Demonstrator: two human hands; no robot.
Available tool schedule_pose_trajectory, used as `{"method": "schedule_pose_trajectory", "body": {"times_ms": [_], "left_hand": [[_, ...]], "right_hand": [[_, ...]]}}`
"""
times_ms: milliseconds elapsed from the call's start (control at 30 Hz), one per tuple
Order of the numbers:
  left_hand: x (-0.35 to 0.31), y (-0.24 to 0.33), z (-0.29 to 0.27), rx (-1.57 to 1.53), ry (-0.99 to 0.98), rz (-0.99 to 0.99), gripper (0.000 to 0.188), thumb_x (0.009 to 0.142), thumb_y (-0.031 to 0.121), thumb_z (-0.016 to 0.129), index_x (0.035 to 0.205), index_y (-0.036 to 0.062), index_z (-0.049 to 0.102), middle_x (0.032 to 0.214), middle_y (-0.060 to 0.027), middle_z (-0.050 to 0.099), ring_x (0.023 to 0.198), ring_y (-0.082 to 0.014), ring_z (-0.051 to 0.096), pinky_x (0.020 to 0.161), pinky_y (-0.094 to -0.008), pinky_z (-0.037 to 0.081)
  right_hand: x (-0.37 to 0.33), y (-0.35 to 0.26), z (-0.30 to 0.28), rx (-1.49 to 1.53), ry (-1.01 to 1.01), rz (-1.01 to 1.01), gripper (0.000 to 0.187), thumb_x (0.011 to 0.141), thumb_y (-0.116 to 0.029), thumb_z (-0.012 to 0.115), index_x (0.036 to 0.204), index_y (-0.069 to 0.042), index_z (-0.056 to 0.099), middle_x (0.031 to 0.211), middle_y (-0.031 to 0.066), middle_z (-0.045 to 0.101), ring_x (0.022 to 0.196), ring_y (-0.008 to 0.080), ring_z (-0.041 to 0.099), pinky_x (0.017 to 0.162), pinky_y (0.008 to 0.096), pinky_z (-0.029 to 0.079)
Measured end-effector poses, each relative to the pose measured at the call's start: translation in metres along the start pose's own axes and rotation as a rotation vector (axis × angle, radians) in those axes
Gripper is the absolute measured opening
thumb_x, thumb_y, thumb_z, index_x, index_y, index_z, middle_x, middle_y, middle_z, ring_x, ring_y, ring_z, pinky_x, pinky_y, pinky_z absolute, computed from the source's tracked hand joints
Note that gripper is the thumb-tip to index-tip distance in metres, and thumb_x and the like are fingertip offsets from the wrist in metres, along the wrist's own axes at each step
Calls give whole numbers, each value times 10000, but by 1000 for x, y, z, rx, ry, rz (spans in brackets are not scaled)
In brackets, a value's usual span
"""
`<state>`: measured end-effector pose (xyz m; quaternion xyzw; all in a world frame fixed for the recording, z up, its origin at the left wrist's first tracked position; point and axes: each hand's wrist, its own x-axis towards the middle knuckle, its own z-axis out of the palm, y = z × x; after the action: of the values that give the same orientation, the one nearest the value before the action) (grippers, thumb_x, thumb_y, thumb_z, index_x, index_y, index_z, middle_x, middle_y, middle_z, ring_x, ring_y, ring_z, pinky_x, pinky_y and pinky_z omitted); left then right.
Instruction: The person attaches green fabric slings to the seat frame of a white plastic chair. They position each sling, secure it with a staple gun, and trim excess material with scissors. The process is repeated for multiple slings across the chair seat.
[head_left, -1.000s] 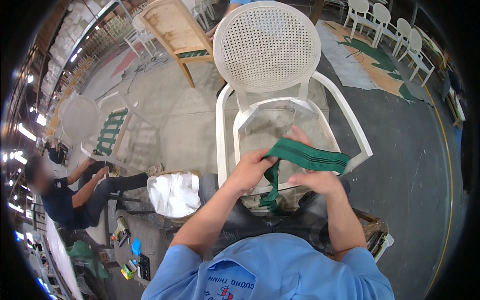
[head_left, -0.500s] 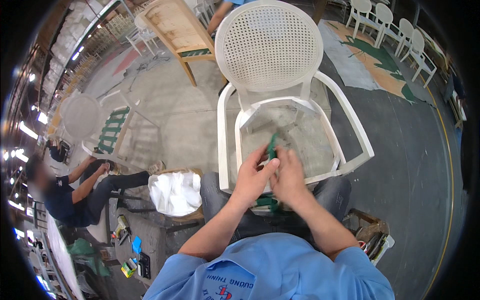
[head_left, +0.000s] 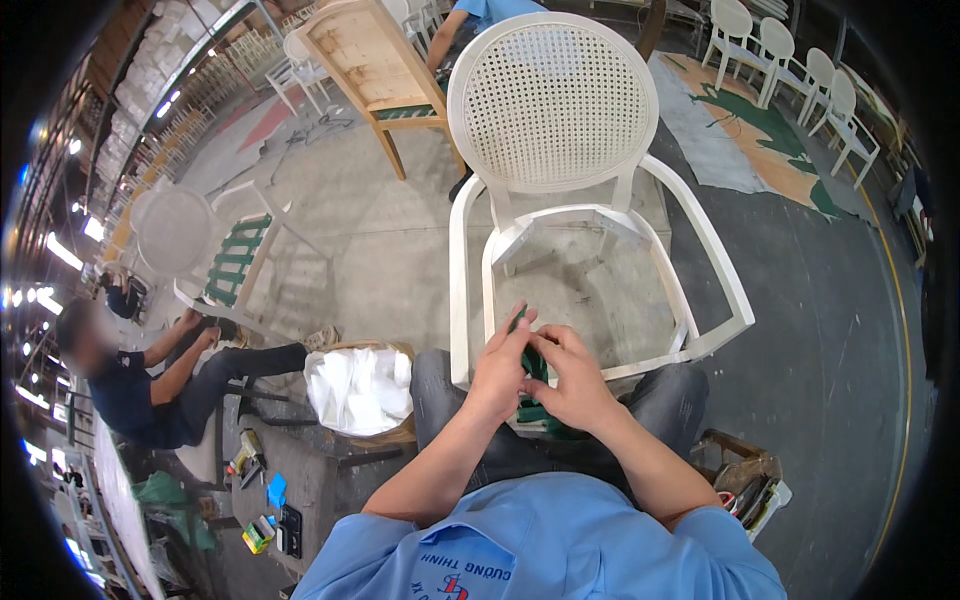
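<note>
1. Here we are with both hands close together: the left hand and the right hand, meeting over the front of a seat frame.
2. The left fingers are grasping a green strap, clenched around it, with a slim end poking up just above them!
3. In come the right fingers, curled against that same strap from the other side; whether they grip it or merely press on it, I cannot tell.
4. So the strap sits right between the two sets of fingers, and more green shows just below them.
5. Straight ahead of the fingers stands a white chair, open in the seat, its rounded, perforated back beyond them, armrests spreading to either side.
6. Off to the fingers' left, a box is brimming with white material.
7. Farther left and nearer the body, a padded grey seat carries a yellow-and-grey tool and a black case.
8. Well left of the fingers sits a co-worker in dark clothing; beyond, another chair shows green bands across its seat.
9. Far ahead and left of the fingers, a wooden chair leans into view.
</note>
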<state>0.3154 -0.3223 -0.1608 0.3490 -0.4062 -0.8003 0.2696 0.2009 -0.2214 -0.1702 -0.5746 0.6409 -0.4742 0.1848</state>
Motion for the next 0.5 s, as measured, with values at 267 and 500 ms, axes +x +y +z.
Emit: {"method": "schedule_pose_trajectory", "body": {"times_ms": [267,500], "left_hand": [[-4,15,-11,560,-248,206,772,1011,204,646,1623,-7,227,1609,-232,360,1437,-273,420,1160,-355,370],[24,-12,-122,696,327,210,665,970,326,715,1461,-46,466,1289,-223,621,1201,-298,604,1038,-387,462]], "right_hand": [[7,23,-2,398,31,174,192,951,-40,641,1129,25,669,961,71,669,914,213,643,817,337,509],[-28,64,14,868,94,481,145,1016,-6,570,1143,2,639,949,19,677,860,87,627,790,259,511]]}}
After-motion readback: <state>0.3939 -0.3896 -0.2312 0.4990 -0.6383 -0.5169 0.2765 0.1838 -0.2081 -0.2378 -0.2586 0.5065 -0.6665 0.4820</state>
